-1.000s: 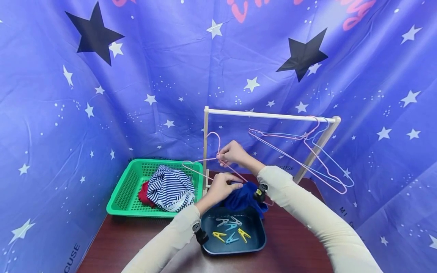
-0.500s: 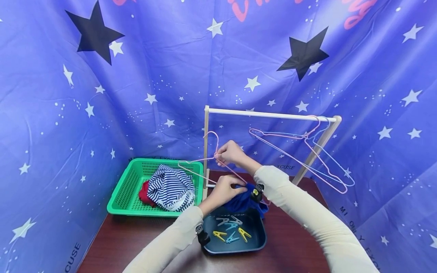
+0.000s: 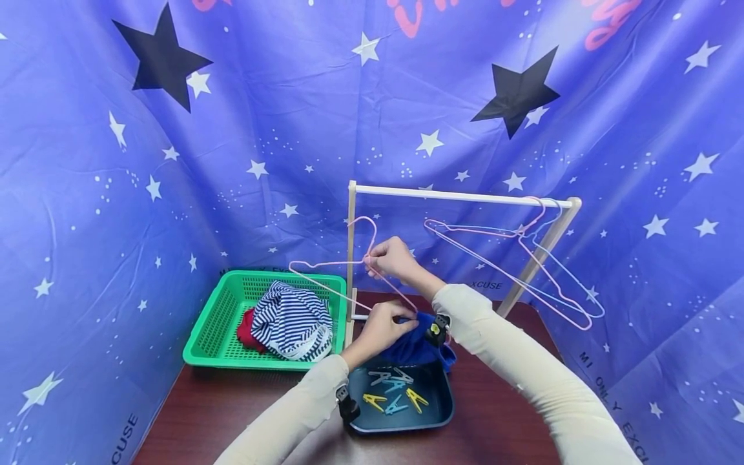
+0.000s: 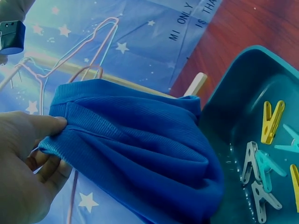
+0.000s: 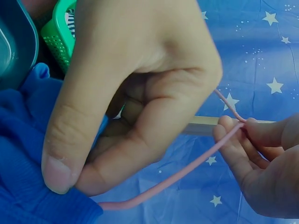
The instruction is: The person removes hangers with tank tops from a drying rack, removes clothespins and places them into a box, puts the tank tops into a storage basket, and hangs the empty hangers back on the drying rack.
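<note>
My left hand (image 3: 382, 328) pinches the ribbed edge of a blue knitted garment (image 4: 140, 144), whose folds hang down over the back of the dark tray. My right hand (image 3: 396, 257) pinches a pink hanger (image 5: 173, 179) at the neck just below its hook. One shoulder of this hanger runs down to the blue fabric at my left fingers, and its end is hidden there. Its other shoulder sticks out freely to the left in the head view. The garment's exact kind cannot be told from its bunched shape.
The dark tray (image 3: 401, 429) holds several yellow, blue and grey clothespins (image 3: 416, 400). A green basket (image 3: 203, 336) at left contains a striped garment (image 3: 287, 316) and red cloth (image 3: 248, 332). Behind stands a rack (image 3: 447, 193) with pink and blue hangers at its right end.
The held pink hanger has tilted, its free end swinging left and upward and its hook rising a little. My left hand has shifted slightly right with the blue fabric.
</note>
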The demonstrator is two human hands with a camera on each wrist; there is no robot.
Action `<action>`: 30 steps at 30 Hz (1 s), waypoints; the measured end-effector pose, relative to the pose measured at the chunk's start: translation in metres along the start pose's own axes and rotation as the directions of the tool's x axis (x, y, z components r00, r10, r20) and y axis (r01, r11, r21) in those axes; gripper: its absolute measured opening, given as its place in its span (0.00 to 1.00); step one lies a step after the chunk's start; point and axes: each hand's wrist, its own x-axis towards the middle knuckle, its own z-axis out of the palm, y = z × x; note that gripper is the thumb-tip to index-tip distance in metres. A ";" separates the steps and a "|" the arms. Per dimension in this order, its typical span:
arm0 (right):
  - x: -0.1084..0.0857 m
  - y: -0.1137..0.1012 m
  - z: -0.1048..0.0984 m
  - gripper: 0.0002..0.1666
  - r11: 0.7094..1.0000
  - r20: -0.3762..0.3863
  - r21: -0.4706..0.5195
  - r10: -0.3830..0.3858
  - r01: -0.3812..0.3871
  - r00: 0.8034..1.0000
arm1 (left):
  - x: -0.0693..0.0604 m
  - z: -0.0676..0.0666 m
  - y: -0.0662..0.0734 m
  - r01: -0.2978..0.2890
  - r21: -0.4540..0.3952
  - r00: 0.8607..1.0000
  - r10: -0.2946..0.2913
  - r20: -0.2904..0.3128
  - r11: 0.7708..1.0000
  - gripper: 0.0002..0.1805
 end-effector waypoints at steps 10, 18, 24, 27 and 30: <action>-0.001 0.001 0.003 0.10 0.984 -0.144 0.009 -0.175 0.178 0.974 | -0.001 0.004 -0.005 0.000 0.043 0.999 0.002 -0.039 0.999 0.04; -0.002 -0.005 0.006 0.11 0.948 -0.223 0.113 -0.266 0.296 0.938 | -0.001 0.007 -0.007 -0.003 0.048 0.999 0.005 -0.039 0.999 0.03; -0.006 -0.017 0.004 0.11 0.903 -0.264 0.186 -0.333 0.387 0.905 | -0.001 0.007 -0.007 0.014 0.044 0.999 -0.012 -0.051 0.999 0.03; -0.007 -0.022 0.001 0.12 0.882 -0.284 0.235 -0.340 0.409 0.896 | -0.002 0.008 -0.007 0.012 0.049 0.998 -0.009 -0.058 0.999 0.03; -0.008 -0.026 -0.004 0.12 0.852 -0.306 0.302 -0.339 0.428 0.890 | -0.002 0.007 -0.008 0.004 0.052 0.998 0.000 -0.062 0.999 0.03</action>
